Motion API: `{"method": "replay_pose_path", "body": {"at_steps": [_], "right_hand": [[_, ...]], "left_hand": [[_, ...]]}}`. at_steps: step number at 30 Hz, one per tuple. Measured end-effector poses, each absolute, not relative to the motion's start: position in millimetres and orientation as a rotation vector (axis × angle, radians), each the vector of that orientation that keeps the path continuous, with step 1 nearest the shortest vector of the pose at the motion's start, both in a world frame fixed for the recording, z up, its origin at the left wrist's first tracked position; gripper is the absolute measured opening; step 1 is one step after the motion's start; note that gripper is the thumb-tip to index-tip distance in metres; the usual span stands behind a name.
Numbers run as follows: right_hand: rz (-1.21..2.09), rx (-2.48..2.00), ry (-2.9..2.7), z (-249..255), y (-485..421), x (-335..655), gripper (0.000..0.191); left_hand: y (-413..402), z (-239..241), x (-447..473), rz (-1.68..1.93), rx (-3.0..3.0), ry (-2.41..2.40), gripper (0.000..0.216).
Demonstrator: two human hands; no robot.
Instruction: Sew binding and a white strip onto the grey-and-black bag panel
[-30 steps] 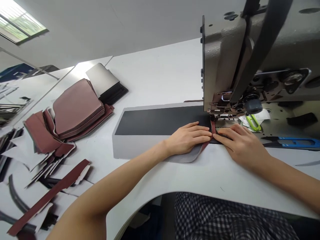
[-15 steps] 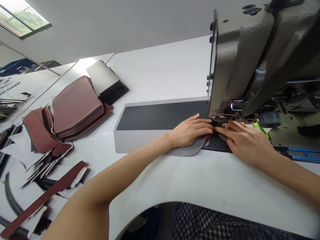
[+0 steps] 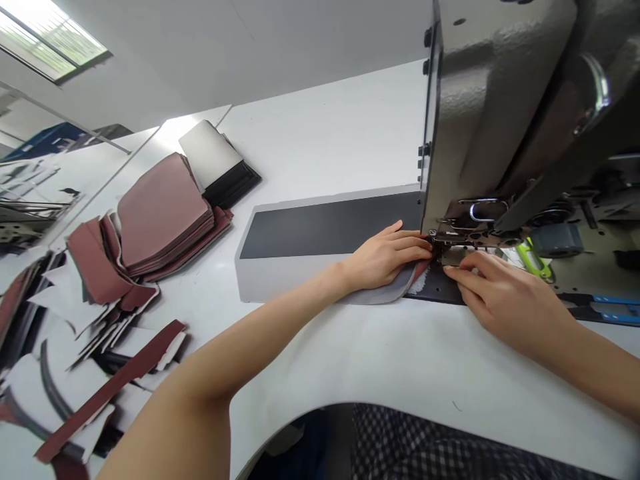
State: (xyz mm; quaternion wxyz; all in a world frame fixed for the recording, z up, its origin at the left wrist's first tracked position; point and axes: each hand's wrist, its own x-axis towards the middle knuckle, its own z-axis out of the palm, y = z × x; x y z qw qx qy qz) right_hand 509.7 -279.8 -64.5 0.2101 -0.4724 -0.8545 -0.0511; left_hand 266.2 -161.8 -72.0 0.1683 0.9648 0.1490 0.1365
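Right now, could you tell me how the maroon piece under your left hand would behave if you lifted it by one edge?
Probably floppy: the maroon piece curls beside the left hand, showing grey backing. Likely light and thin, since it lies almost flat on the table. It may slide easily on that smooth top, though the left hand pins it.

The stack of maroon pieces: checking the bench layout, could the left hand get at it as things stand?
Probably yes: between the left hand, flat on the grey piece, and the stack of maroon pieces lie only the low machine bed and bare table.
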Motion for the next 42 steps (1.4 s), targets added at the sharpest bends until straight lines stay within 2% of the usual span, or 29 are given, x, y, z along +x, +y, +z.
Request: {"method": "replay_pose_path", "body": {"at_steps": [6, 10, 13, 20, 28, 32, 36, 42], "right_hand": [[0.294, -1.523, -2.114, -61, -296, 501, 0.032], [0.384, -1.571, -2.027, -59, -301, 489, 0.033], [0.288, -1.518, -2.059, -63, -306, 480, 0.023], [-0.194, -1.479, -2.292, -71, -311, 469, 0.026], [-0.233, -1.466, -2.386, -60, -291, 470, 0.026], [-0.067, -1.469, -2.344, -59, -289, 488, 0.026], [0.154, -1.419, -2.210, -63, -291, 514, 0.029], [0.396, -1.239, -2.232, -68, -291, 525, 0.030]], "left_hand": [[-210, -75, 283, 0.440, 2.696, 0.882, 0.037], [-235, -75, 292, 0.373, 2.669, 1.058, 0.041], [-236, -73, 294, 0.363, 2.683, 1.065, 0.043], [-233, -73, 294, 0.366, 2.676, 1.061, 0.044], [-217, -79, 294, 0.540, 2.738, 0.979, 0.036], [-214, -85, 291, 0.666, 2.818, 0.734, 0.037], [-222, -82, 286, 0.605, 2.861, 0.630, 0.038], [-241, -75, 277, 0.484, 2.844, 0.710, 0.040]]}}
